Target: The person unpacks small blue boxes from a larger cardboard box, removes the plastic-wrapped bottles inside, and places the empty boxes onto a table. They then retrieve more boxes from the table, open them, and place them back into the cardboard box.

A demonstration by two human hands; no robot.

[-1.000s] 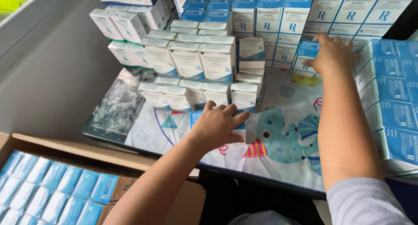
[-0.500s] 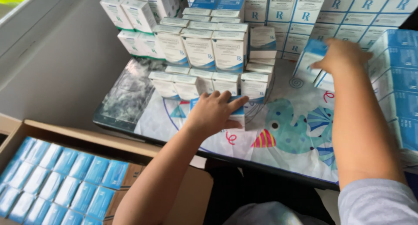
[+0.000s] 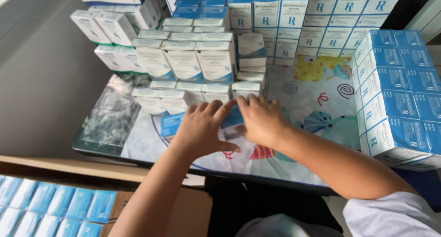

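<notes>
At the lower left, an open cardboard carton (image 3: 138, 172) is seen, packed with blue-topped boxes (image 3: 50, 207) in two visible rows; their full number cannot be counted, since the rows run past the edge. Above it, a clear plastic wrapper (image 3: 110, 117) lies on the left end of a patterned table cover (image 3: 317, 104) printed with cartoon fish. Behind the wrapper, white medicine boxes with blue-green bands (image 3: 183, 62) are stacked in several tiers, three fronts being countable in the nearest upper tier and about five box tops in the low row in front of it. The left hand (image 3: 202, 129) is laid flat with fingers spread over a small blue box (image 3: 172, 123) on the cover, of which only one corner shows; nothing is clasped, the palm merely pressing down. Just beside it, touching at the fingertips, the right hand (image 3: 262, 120) is likewise laid open and palm-down over a box that is mostly hidden, so whether anything is gripped cannot be told. Along the back, blue-and-white boxes (image 3: 294, 16) are stacked in a wall. At the right, a stack of blue cartons (image 3: 399, 90) is seen in four tiers, well apart from both hands.
</notes>
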